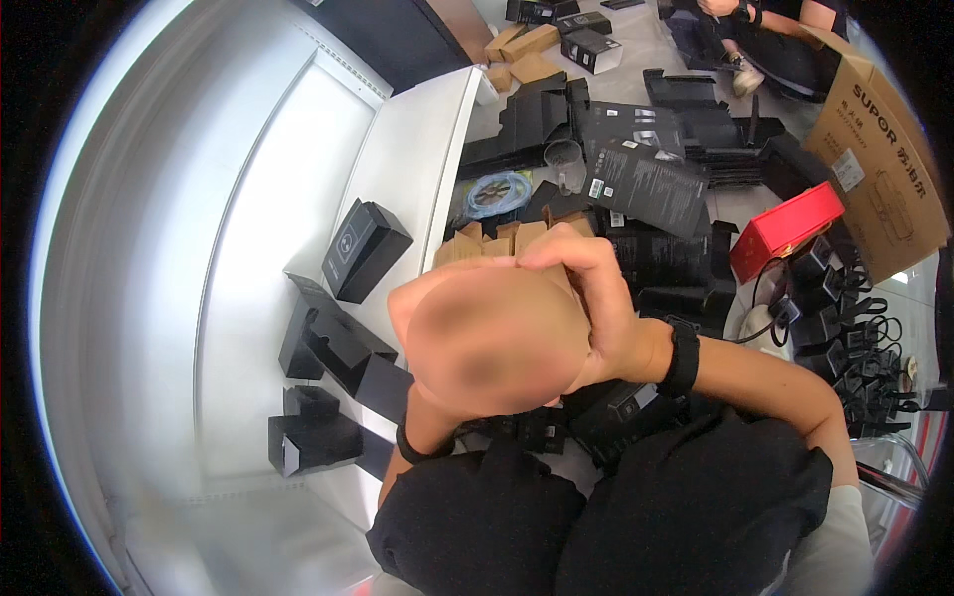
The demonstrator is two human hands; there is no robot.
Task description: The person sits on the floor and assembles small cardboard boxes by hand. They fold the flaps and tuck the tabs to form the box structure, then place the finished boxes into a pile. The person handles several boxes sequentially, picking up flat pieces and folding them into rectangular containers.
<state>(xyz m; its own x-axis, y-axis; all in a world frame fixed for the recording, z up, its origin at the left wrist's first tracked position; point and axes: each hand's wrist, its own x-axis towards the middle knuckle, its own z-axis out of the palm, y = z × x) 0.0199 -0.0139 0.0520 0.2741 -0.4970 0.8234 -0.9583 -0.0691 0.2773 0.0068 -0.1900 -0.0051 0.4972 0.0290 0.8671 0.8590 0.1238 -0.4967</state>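
My hands meet in front of me, above my black-clothed knees. My right hand (607, 316) is curled, its index finger bent over toward the left hand; what lies in its grip, if anything, is hidden. A smeared patch covers most of my left hand (497, 343), and its fingers do not show clearly. Just beyond the fingertips are brown cardboard flaps (479, 244); whether I hold them cannot be told. Farther out lie a coil of pale blue tubing (498, 195), a clear cup (564, 167) and a flat black printed box (648, 186).
On the white shelf at left stand a black box (367, 251) and opened black cartons (316, 437). To the right are a red box (785, 231), a large brown carton (879, 164) and several black handled items (833, 328). Another person (770, 40) sits at the far right.
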